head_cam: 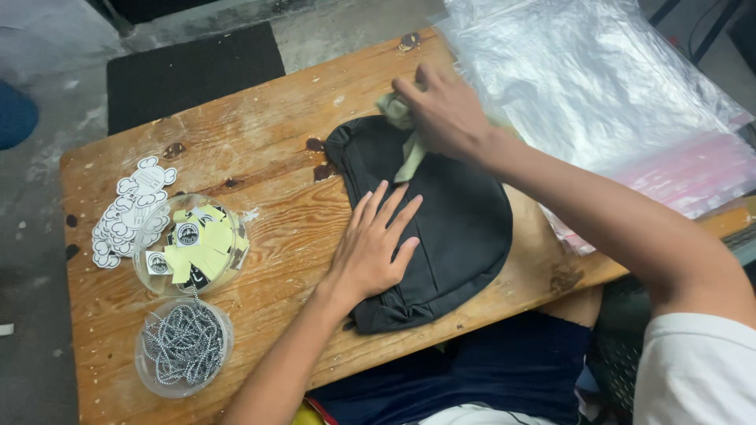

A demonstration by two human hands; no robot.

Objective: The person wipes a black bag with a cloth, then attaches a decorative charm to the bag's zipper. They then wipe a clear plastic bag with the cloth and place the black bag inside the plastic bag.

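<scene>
A folded black garment (pixel 453 216) lies on the wooden table (pixel 276 134). My left hand (pixel 374 244) rests flat on its near left edge, fingers spread. At the garment's far end my right hand (pixel 445 114) is closed on a pale green piece of cloth or strap (pixel 411 153) that runs down onto the black fabric.
Left of the garment stand a clear bowl of yellow and white tags (pixel 193 244) and a clear bowl of metal ball chains (pixel 183 346). White cartoon-shaped stickers (pixel 130 208) lie beside them. A stack of clear plastic bags (pixel 606 86) covers the table's right end. A black mat (pixel 189 71) lies on the floor.
</scene>
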